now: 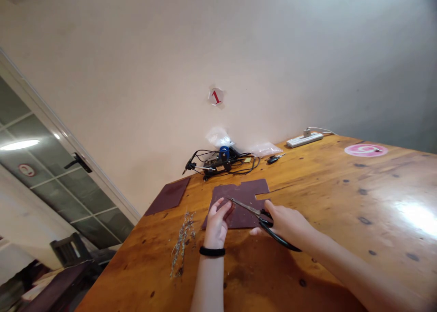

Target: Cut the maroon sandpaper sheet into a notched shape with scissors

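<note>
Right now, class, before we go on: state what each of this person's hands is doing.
Left hand: open, pressing on the maroon sheet.
Right hand: closed, holding black-handled scissors.

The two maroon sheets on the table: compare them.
The sheet under the left hand has notches cut from its edges; the far sheet has straight edges. The first lies mid-table; the second lies untouched at the edge of the table. Both are flat and dark maroon.

The knotty wooden tabletop (341, 203) has a glossy varnish, the scissors (262, 219) combine bright metal blades with smooth black plastic handles, and the maroon sheet (246, 194) looks matt
</note>
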The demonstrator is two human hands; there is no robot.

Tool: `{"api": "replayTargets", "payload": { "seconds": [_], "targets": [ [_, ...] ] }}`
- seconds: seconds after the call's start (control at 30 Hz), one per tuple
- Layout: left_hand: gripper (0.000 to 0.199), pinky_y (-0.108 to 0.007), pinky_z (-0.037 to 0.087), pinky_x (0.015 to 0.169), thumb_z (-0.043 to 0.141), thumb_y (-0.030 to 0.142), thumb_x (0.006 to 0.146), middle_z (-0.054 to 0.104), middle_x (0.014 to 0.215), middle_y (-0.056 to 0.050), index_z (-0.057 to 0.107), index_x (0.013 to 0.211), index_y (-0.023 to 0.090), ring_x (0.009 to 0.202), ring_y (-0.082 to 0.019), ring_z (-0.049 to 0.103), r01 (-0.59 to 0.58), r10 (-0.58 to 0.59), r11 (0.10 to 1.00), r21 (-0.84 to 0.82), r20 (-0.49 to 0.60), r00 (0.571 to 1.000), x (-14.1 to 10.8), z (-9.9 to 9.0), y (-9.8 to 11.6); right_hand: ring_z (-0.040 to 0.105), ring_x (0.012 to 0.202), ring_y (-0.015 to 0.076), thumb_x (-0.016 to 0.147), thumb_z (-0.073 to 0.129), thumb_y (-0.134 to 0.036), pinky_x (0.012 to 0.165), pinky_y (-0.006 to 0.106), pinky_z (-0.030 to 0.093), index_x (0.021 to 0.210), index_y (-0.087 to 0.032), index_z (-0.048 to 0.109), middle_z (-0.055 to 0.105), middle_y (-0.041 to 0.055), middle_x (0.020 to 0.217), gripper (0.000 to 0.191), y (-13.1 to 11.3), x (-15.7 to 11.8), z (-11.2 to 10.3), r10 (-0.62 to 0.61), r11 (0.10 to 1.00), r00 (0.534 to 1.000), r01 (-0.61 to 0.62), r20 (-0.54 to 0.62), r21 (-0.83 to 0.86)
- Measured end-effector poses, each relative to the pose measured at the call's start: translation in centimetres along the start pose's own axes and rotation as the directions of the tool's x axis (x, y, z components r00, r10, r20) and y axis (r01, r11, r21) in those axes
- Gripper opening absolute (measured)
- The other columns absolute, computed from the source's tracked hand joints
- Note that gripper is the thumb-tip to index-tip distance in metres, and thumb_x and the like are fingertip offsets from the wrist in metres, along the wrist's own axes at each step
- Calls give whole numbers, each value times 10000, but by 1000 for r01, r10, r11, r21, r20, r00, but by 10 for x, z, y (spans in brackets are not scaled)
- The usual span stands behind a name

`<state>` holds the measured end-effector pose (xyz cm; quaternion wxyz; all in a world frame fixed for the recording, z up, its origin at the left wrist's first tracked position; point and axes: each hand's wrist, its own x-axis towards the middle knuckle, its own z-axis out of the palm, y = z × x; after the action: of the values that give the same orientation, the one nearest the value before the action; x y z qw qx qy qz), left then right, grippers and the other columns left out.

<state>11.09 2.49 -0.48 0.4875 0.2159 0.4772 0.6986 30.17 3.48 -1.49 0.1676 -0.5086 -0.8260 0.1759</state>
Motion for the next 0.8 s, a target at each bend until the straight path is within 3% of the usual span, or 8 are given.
{"api": "replayTargets", "payload": {
  "seconds": [0.37,0.8],
  "targets": [
    [262,-207,543,629,560,-74,796,714,664,-56,535,953,134,583,-123,684,-16,15,1000,14,8,1000,-1,1,-3,686,898,352,740,629,-618,639,332,446,1148,-192,527,717,149,975,598,-2,1,-3,35,998,997,-39,-75,-58],
    [266,-220,541,629,562,-84,786,701,653,-51,535,946,128,573,-125,676,-59,59,997,43,-11,998,1,0,-5,696,847,317,740,634,-580,603,302,437,1104,-209,539,722,123,928,528,2,2,0,-1,996,989,-12,-148,-87]
  ]
}}
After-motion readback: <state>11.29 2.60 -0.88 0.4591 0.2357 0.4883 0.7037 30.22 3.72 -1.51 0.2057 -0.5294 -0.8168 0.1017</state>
